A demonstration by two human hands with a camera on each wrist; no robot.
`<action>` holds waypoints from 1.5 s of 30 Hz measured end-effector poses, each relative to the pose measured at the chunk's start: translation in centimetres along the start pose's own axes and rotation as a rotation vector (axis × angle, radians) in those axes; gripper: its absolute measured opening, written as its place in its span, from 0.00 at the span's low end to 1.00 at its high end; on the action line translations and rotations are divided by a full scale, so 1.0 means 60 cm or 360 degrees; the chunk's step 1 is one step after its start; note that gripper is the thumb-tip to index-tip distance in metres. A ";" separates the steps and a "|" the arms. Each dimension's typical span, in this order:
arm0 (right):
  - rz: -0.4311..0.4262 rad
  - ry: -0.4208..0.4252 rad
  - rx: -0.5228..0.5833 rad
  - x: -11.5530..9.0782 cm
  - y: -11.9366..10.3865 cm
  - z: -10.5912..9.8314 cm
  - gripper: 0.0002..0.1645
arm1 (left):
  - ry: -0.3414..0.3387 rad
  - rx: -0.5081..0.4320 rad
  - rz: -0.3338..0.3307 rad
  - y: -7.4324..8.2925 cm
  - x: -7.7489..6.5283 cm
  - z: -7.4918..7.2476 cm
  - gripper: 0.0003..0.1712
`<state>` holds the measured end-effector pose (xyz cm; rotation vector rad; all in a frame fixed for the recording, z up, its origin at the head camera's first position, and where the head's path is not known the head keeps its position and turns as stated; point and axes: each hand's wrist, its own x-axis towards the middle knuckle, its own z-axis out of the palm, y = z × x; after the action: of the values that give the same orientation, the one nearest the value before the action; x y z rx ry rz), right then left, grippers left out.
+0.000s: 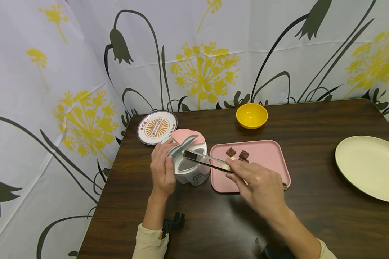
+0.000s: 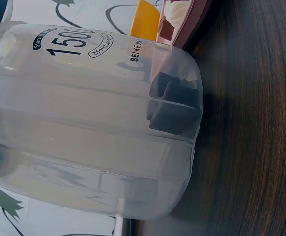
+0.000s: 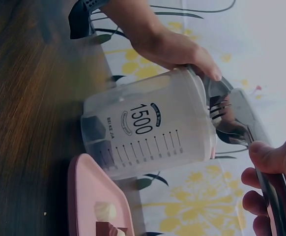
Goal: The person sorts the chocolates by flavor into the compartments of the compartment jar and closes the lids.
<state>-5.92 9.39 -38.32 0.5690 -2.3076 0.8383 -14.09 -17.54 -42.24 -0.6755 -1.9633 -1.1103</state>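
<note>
I'm watching the right hand pinching the metal tongs, whose long axis is running leftward and slightly away, their tips reaching the mouth of the clear 1500 storage jar. The jar is sitting left of both that hand and the pink tray, nearer the left hand, which is gripping it near the top.

The left grip points forward, thumb extended — the right grip pinches, forearm slanting inward.

Metal tongs over open, translucent container
</note>
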 end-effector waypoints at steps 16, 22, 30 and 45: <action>-0.0008 -0.0036 -0.0033 0.003 -0.001 -0.003 0.29 | -0.0004 0.0000 -0.0002 0.003 0.001 0.000 0.22; 0.0035 -0.0081 -0.0038 0.001 0.001 -0.008 0.31 | -0.0016 0.0016 -0.0007 0.002 0.001 -0.001 0.23; 0.0119 -0.0065 -0.0083 -0.006 0.024 -0.024 0.38 | -0.0019 0.0014 -0.0011 0.005 0.002 -0.002 0.23; 0.0570 -0.0153 -0.0299 -0.062 0.131 -0.052 0.33 | -0.0018 0.0027 -0.0013 0.002 0.000 -0.001 0.23</action>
<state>-6.47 17.76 -42.21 0.1156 -2.5853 0.7538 -13.97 -17.54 -42.14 -0.6667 -1.9845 -1.0955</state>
